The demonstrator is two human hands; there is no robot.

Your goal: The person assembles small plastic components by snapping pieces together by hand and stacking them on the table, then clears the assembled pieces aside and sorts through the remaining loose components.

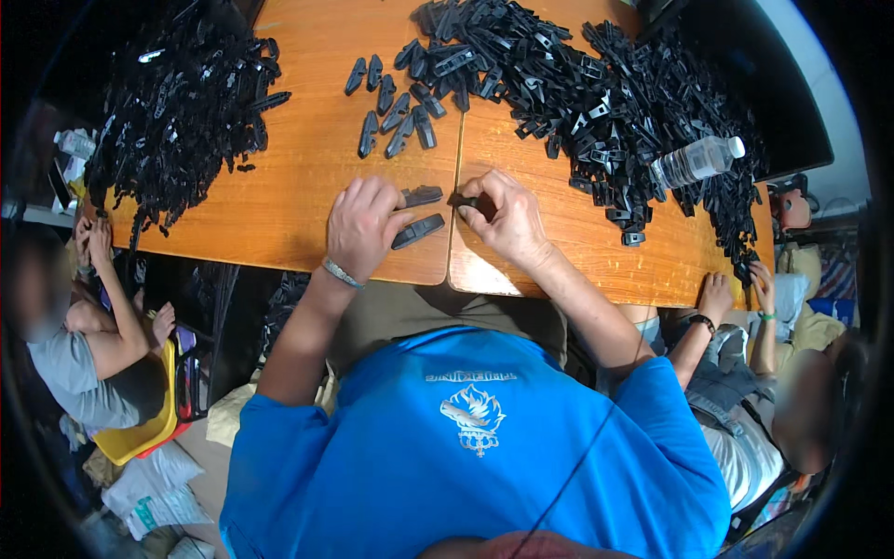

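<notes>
My left hand [363, 224] is closed at the table's near edge, its fingertips on a black plastic clip [422, 197]. Just below, its thumb touches the end of another black clip [418, 232] lying slantwise. My right hand [504, 216] faces it across the table seam, thumb and forefinger pinching a small black plastic piece [461, 199], partly hidden by the fingers. Beyond my hands lie several loose black clips [400, 136], beside a large heap of the same kind [531, 65].
A second heap of dark parts [186, 121] covers the table's left side. A clear plastic bottle [698, 162] lies on the right heap. One person sits at left on a yellow chair [149, 410]; another person's hands [717, 298] work at the right edge.
</notes>
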